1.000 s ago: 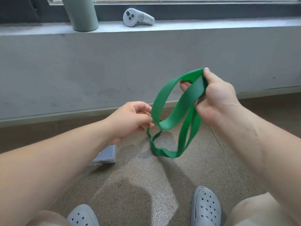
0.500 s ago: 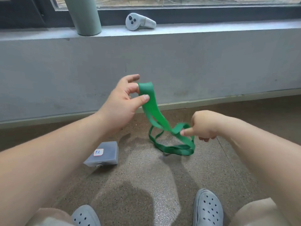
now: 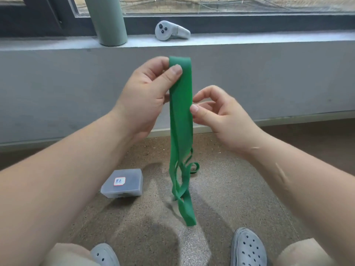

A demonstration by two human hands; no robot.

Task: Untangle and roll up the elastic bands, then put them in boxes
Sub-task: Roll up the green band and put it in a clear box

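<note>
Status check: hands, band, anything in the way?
Left hand pinches band top. Right hand at its edge, grip unclear. Band hangs, lower loops twisted. Box on floor, clear of it.

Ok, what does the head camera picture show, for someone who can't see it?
The left hand pinches the top of a green elastic band that hangs down twisted, while the right hand touches its edge. A small plastic box sits on the floor.
</note>
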